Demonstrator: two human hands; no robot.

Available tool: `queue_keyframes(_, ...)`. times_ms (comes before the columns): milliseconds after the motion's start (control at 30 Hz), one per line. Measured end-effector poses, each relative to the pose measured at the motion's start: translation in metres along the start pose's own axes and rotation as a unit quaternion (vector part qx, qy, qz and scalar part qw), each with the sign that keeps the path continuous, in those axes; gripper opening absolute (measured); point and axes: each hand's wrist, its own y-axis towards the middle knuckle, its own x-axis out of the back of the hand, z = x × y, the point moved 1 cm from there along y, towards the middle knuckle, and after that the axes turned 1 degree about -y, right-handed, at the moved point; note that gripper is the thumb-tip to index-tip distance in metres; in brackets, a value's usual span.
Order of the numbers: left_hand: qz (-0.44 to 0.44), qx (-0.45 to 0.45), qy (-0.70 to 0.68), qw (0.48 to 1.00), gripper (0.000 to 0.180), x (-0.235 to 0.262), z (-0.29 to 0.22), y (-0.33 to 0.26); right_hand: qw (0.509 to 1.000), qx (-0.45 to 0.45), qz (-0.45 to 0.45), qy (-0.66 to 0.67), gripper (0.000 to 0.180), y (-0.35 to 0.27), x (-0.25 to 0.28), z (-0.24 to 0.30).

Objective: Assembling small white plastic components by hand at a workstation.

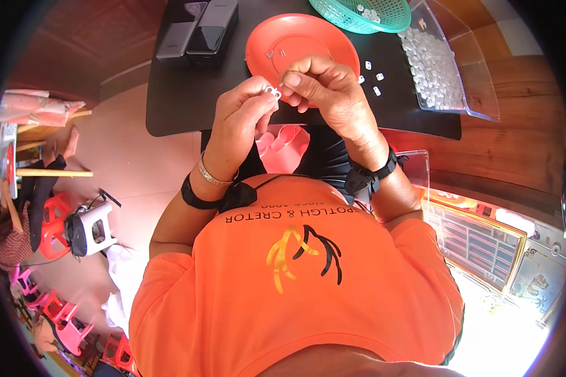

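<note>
My left hand (245,108) pinches a small white plastic piece with round holes (272,93) between thumb and fingers. Close beside it, my right hand (327,91) is closed in a pinch on a tiny, thin metal pin (282,84), its tip almost at the white piece. Whether the two parts touch, I cannot tell. Both hands are above the near side of an orange-red plate (256,39), where a few small metal bits (283,53) lie. Right of the plate, several small white pieces (380,76) are scattered on the black table (185,100).
A green basket (399,24) with white pieces stands at the far right. Beyond the loose pieces, a clear plastic bin (481,110) holds many white parts. Two dark box-shaped devices (210,31) occupy the far left. Another person's leg (71,143) and stools (97,227) are at left.
</note>
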Motion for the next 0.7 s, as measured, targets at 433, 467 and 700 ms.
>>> queue_keyframes(433,0.003,-0.015,0.016,1.000,0.021,-0.007,0.006,-0.006,0.997,0.043,-0.016,-0.061,0.014,-0.012,-0.006,-0.012)
queue_keyframes(467,0.001,-0.013,0.023,1.000,0.021,-0.007,0.006,-0.006,0.994,0.060,-0.023,-0.088,0.014,-0.013,-0.007,-0.012)
queue_keyframes(700,0.003,-0.024,0.029,0.999,0.023,-0.013,0.009,-0.009,0.992,0.049,-0.057,-0.098,0.010,-0.018,-0.014,-0.015)
